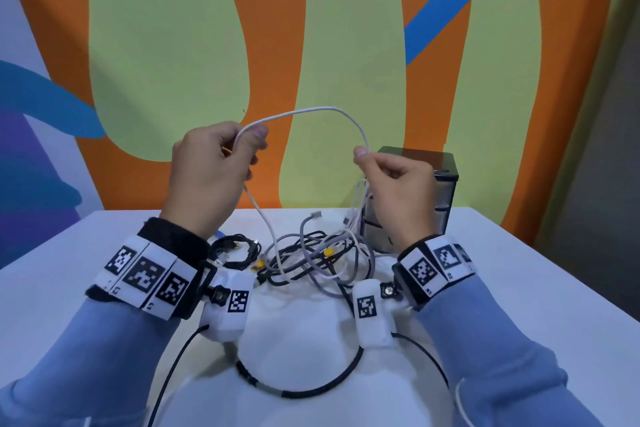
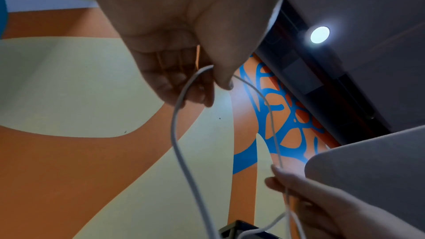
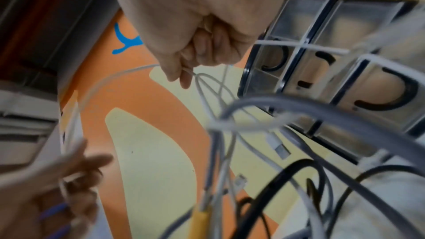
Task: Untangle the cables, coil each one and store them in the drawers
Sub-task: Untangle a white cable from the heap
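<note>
A person stands at a white table (image 1: 104, 253) with both hands raised above a tangle of cables. The left hand (image 1: 211, 166) is curled around a thin white cable (image 1: 311, 111), thumb pressing it against the fingers. The right hand (image 1: 394, 180) pinches the same cable between thumb and forefinger, with more white strands hanging from its closed fingers.

Between the hands the white cable rises in an arch, its span running left to right, roughly parallel to the table's far edge. From the left hand one length drops straight down into the cable pile (image 1: 311, 256), which lies near the middle of the tabletop, toward the far edge. So the lifted part is mostly crosswise, while both tails point down at the table.

A small black drawer unit (image 1: 429, 184) stands at the far edge, right of centre, just behind the right hand. Its drawers look closed.

What could go wrong, as a judgement: the white cable appears to be threaded through grey and black cables in the pile, so pulling upward may tighten a knot or lift the whole heap. Strands hanging from the right hand lie very close to the drawer unit and could snag on it or drag it. A dangling plug could catch on a loop.
</note>
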Tool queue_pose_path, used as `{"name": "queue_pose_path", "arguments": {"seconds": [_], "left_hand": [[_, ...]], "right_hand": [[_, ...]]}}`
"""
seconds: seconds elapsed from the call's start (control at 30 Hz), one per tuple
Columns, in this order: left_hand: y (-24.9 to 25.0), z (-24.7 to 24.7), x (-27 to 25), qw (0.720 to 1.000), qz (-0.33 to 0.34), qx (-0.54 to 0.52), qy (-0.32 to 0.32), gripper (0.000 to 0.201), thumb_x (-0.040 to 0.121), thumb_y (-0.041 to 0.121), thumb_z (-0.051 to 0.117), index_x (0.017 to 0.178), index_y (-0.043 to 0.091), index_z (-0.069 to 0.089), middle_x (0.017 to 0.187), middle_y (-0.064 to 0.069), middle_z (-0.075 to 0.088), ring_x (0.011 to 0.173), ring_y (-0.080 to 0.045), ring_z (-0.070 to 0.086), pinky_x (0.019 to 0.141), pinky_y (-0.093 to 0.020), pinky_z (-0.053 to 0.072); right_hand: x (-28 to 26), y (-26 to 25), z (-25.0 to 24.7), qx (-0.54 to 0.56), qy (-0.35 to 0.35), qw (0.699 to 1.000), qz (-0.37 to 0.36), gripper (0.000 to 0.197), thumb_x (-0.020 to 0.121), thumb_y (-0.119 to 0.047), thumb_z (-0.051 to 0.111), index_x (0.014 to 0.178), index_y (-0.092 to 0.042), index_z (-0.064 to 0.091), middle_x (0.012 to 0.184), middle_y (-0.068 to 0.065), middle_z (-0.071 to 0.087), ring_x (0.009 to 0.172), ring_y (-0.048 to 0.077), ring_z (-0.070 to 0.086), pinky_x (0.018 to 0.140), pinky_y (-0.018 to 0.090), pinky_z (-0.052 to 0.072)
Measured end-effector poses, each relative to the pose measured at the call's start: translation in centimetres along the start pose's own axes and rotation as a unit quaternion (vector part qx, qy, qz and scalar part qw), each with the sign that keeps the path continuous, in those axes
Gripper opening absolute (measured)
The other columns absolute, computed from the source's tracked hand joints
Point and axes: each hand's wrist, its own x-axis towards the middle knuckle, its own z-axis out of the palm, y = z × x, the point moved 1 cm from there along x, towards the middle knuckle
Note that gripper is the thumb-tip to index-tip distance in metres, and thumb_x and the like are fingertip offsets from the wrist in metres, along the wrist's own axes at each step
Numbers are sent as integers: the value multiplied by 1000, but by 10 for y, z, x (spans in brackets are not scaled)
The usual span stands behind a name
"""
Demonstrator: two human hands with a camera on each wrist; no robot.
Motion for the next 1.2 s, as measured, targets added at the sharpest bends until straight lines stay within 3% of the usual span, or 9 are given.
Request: {"name": "queue_pose_path", "arguments": {"seconds": [0.2,0.33,0.5,0.6,0.77,0.87,0.97,1.07,1.2], "left_hand": [[-15,-4,3,996,-68,34,-44,21,99,48,70,106,29,74,89,2,69,81,-8,65,79,-43,55],[8,-5,-4,996,47,56,-54,65,88,41,85,145,43,53,130,3,56,123,-10,56,104,-37,48],[38,-3,-17,991,81,-58,-95,42,83,64,77,116,37,77,104,6,75,95,-18,72,83,-44,59],[31,-2,-14,994,96,-57,3,25,98,50,71,101,27,81,85,0,74,80,-29,69,74,-52,56],[25,-15,-6,982,121,54,138,28,100,35,70,126,26,72,118,2,64,107,-16,62,88,-39,54],[39,-14,-12,981,185,61,7,40,87,19,68,125,28,74,125,-1,61,117,-15,59,99,-33,49],[49,-7,-19,975,59,-44,-211,35,83,23,62,110,34,82,132,11,64,124,0,59,101,-27,48],[35,1,-19,988,65,52,-129,31,92,54,63,92,32,85,116,16,71,111,-5,66,98,-38,52],[12,5,-17,930,110,318,-151,47,99,70,50,136,46,63,94,16,66,93,-14,64,92,-46,48]], "right_hand": [[3,-7,-3,118,-11,993,19,21,90,-25,83,97,-6,84,64,-13,67,60,2,58,73,25,51],[1,0,0,0,-61,996,-59,18,88,-36,84,85,-18,84,83,-4,64,76,9,60,74,28,52],[-10,4,13,-70,-198,975,-68,19,93,-33,79,89,-15,84,76,-3,77,72,10,71,72,32,58],[-14,6,15,-53,-227,972,-33,19,97,-33,75,95,-16,84,64,5,69,60,12,62,67,33,55],[-13,9,13,-118,-220,967,-48,21,97,-40,74,104,-24,84,79,-5,72,77,19,61,73,32,50],[-11,13,13,-198,-213,954,-66,24,97,-45,71,107,-25,83,90,-1,77,82,14,66,76,36,56],[-6,16,9,-284,-183,939,-69,28,97,-46,70,106,-23,84,80,-5,76,74,10,66,67,28,50],[-7,13,9,-271,-196,939,-78,23,97,-42,72,100,-24,85,55,-8,58,53,8,50,53,27,38],[-15,5,12,-131,-229,961,-80,17,97,-34,75,101,-21,85,57,7,59,51,26,58,52,33,48]]}}
